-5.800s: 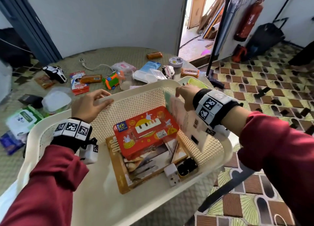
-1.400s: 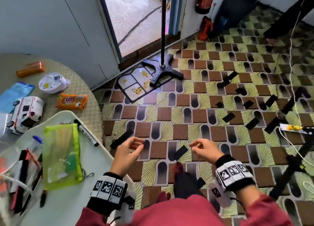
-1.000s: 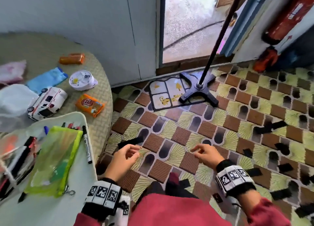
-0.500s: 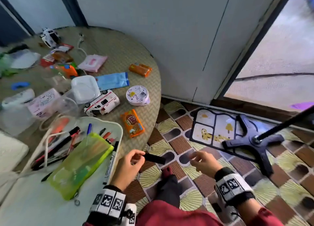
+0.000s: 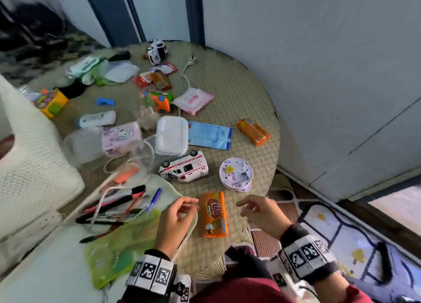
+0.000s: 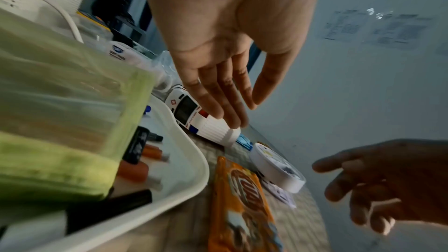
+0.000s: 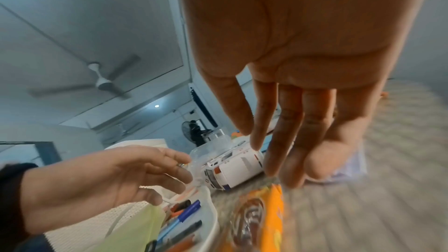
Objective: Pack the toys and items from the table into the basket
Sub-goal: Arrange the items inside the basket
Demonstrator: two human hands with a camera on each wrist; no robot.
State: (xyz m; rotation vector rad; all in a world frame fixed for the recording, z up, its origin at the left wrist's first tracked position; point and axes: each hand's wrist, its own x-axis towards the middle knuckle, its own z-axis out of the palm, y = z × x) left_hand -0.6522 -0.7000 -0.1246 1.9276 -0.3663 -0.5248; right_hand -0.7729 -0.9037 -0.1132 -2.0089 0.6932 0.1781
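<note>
Both my hands hover empty over the near edge of the round table, fingers relaxed and loosely spread. An orange snack packet (image 5: pixel 214 214) lies flat between my left hand (image 5: pixel 189 206) and my right hand (image 5: pixel 242 209); neither touches it. Just beyond it a white toy ambulance (image 5: pixel 184 168) lies on its side, next to a round white device (image 5: pixel 235 174). In the left wrist view my left hand (image 6: pixel 230 106) hangs above the ambulance (image 6: pixel 191 114) and the packet (image 6: pixel 242 198). The white basket (image 5: pixel 29 161) stands at the left edge, its inside hidden.
A white tray (image 5: pixel 169 188) under my left wrist holds pens and a green pouch (image 5: pixel 118 250). Farther back lie a blue packet (image 5: pixel 209 135), an orange bar (image 5: pixel 252 131), a white plastic box (image 5: pixel 172 135), tissue packs and other toys. Patterned floor lies right of the table.
The view has swung from the floor and doorway back onto the table. Both hands, empty throughout, have come from over the floor to either side of the orange packet.
</note>
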